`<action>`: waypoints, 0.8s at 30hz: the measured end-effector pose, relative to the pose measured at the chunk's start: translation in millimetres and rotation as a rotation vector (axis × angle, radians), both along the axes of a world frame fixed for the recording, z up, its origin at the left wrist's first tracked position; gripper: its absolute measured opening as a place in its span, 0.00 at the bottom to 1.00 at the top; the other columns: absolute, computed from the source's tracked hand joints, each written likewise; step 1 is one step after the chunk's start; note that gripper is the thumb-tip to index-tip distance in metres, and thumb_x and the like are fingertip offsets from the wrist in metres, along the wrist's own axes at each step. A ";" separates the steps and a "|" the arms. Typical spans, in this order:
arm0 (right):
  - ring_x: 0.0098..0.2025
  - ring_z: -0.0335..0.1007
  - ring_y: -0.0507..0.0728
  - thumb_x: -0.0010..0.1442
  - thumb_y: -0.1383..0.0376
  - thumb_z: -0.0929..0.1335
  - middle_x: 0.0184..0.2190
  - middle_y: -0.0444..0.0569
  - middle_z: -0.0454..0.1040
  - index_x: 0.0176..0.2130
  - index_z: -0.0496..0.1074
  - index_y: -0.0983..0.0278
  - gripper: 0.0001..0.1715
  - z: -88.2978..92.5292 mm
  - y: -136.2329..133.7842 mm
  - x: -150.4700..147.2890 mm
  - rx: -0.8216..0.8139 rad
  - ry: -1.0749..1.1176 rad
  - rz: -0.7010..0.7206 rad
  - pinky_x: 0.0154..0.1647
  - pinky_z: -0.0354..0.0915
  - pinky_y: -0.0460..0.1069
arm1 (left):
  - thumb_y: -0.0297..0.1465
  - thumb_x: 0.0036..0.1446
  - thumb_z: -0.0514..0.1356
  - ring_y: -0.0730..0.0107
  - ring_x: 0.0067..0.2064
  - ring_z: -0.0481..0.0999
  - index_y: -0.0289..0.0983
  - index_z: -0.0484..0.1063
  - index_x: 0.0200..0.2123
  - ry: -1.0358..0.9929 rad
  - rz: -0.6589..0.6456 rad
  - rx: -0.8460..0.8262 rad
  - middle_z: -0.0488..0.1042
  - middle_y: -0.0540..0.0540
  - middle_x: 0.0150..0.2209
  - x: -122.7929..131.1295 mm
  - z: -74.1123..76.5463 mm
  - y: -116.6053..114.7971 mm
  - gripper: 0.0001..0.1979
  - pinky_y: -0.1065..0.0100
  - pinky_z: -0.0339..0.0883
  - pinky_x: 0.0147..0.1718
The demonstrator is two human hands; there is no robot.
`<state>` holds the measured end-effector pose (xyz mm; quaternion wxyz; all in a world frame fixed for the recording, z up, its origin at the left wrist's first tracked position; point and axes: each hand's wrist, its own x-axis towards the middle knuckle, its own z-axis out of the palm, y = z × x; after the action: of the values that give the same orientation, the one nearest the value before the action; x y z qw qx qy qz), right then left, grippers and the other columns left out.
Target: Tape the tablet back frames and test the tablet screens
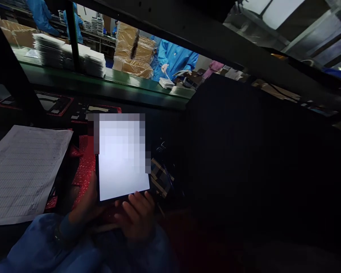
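A flat, tablet-sized display panel (124, 178) glows white in front of me; its upper part is blurred into blocks. My left hand (86, 201) grips its lower left side, the thumb along the edge and the other fingers hidden behind. At the lower right edge, the bent fingers of my right hand (138, 216) hold the panel, their tips over its dark border. Red bubble wrap (83, 176) lies left of the panel. On its right is a dark part with tan strips (160, 178), partly hidden by the panel.
A printed sheet (25, 174) lies at the left. Panels on red wrap (49, 104) sit farther back. Behind a dark frame, a green ledge (125, 79) carries white stacks (49, 49). A person in blue (177, 55) handles sheets beyond. A large dark surface fills the right.
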<state>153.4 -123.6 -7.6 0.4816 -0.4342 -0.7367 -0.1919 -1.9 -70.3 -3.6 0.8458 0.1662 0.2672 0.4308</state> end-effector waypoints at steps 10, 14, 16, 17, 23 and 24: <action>0.47 0.73 0.51 0.59 0.69 0.68 0.34 0.43 0.77 0.39 0.73 0.62 0.06 2.4 18.7 -27.5 -0.031 -0.098 0.213 0.62 0.58 0.52 | 0.54 0.59 0.44 0.57 0.44 0.79 0.35 0.78 0.41 0.028 0.062 -0.102 0.81 0.47 0.31 2.2 26.0 -1.1 0.34 0.61 0.69 0.44; 0.46 0.73 0.50 0.61 0.69 0.67 0.31 0.42 0.77 0.37 0.72 0.64 0.03 8.8 17.8 -26.4 -0.063 -0.038 0.215 0.62 0.57 0.51 | 0.57 0.56 0.45 0.56 0.43 0.78 0.35 0.76 0.45 0.001 0.000 -0.061 0.81 0.45 0.35 2.2 17.4 -1.0 0.36 0.59 0.70 0.43; 0.46 0.73 0.50 0.63 0.68 0.65 0.31 0.43 0.75 0.36 0.71 0.64 0.04 17.2 21.9 -18.9 -0.064 0.008 0.188 0.61 0.58 0.51 | 0.61 0.49 0.48 0.55 0.38 0.79 0.34 0.76 0.46 -0.022 -0.026 -0.048 0.81 0.40 0.37 2.5 6.4 -1.1 0.40 0.59 0.71 0.36; 0.46 0.73 0.51 0.63 0.68 0.65 0.31 0.43 0.74 0.35 0.71 0.63 0.05 23.0 25.9 -12.2 -0.056 0.049 0.162 0.61 0.59 0.51 | 0.62 0.47 0.49 0.57 0.34 0.78 0.33 0.75 0.47 -0.032 -0.043 -0.035 0.81 0.38 0.37 2.8 1.4 -1.3 0.42 0.60 0.71 0.32; 0.48 0.73 0.56 0.61 0.62 0.66 0.42 0.48 0.75 0.36 0.70 0.62 0.05 66.3 69.6 58.6 -0.142 0.921 -0.022 0.53 0.67 0.57 | 0.62 0.49 0.46 0.67 0.20 0.72 0.31 0.73 0.46 -0.077 -0.159 0.087 0.79 0.38 0.29 2.2 -1.3 -4.0 0.43 0.68 0.65 0.20; 0.46 0.75 0.57 0.60 0.59 0.67 0.39 0.47 0.76 0.35 0.68 0.62 0.08 71.4 76.2 69.5 -0.244 1.136 0.076 0.50 0.69 0.59 | 0.63 0.49 0.45 0.67 0.20 0.72 0.31 0.74 0.45 -0.079 -0.185 0.088 0.78 0.39 0.27 1.3 0.8 -4.5 0.43 0.69 0.64 0.19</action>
<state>222.9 -47.4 63.8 0.7544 -0.4945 -0.3948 0.1746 -0.5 -74.9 -2.9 0.8837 0.2101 0.1978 0.3686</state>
